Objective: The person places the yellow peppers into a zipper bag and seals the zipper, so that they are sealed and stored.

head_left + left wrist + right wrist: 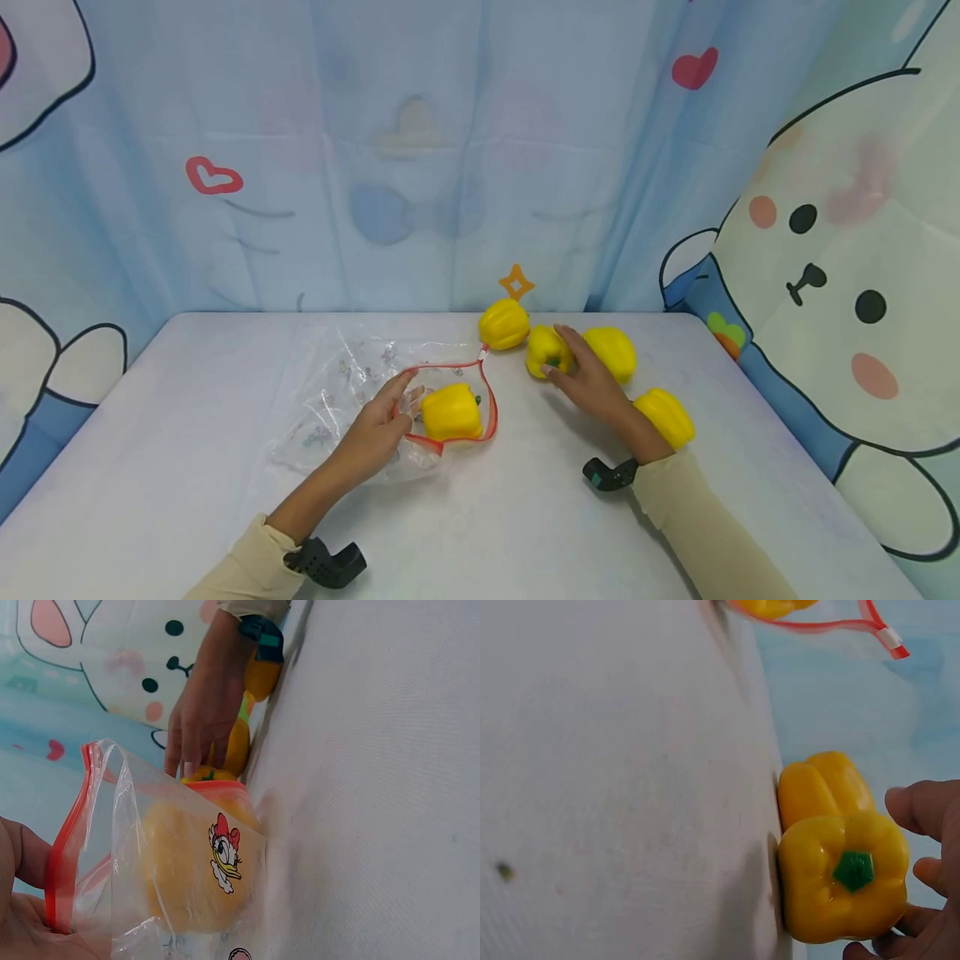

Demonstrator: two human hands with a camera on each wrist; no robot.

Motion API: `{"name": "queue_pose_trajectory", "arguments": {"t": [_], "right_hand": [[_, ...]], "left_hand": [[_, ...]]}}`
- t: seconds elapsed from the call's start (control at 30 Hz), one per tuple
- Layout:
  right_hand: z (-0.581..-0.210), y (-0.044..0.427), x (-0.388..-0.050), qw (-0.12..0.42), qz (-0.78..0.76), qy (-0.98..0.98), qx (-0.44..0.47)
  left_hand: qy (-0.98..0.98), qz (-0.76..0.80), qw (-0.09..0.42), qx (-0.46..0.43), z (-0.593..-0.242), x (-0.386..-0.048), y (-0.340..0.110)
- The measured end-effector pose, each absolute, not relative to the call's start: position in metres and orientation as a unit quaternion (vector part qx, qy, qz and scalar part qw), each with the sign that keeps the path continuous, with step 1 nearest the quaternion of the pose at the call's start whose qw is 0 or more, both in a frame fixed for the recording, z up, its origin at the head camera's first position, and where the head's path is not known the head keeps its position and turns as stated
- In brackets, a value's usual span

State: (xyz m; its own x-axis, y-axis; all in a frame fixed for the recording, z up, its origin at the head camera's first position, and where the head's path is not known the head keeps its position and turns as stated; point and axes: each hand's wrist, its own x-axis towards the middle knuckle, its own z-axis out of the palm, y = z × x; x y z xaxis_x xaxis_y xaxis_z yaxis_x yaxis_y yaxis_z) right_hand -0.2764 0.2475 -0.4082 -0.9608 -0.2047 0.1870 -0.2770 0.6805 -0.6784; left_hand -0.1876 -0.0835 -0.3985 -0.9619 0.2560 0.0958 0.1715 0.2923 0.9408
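Observation:
My left hand (371, 437) pinches the red zip edge of a clear zip bag (330, 400), holding its mouth apart. A yellow bell pepper (450, 414) sits in the bag near the opening. In the left wrist view, cartoon prints show on the bag's plastic (225, 855). My right hand (596, 379) reaches over a second yellow bell pepper (542, 350) with a green stem. Seen from the right wrist, the fingers lie around this pepper (844, 900) with the thumb apart from it; whether the fingertips touch is unclear.
Another yellow pepper (504, 324) stands at the back by the bag's zip slider (482, 354). Two more peppers, one behind (611, 350) my right hand and one beside (666, 417) my right wrist, lie on the white table (525, 517). A printed curtain (420, 167) hangs behind.

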Motion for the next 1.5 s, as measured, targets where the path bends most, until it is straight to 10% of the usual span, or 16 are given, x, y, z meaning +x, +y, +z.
{"name": "queue_pose_trajectory", "arguments": {"t": [1.5], "right_hand": [[-0.427,0.244,-0.284,0.038,0.499,-0.864,0.057]], "left_hand": [[0.808,0.576,0.037,0.118,-0.401,-0.189,-0.084]]}}
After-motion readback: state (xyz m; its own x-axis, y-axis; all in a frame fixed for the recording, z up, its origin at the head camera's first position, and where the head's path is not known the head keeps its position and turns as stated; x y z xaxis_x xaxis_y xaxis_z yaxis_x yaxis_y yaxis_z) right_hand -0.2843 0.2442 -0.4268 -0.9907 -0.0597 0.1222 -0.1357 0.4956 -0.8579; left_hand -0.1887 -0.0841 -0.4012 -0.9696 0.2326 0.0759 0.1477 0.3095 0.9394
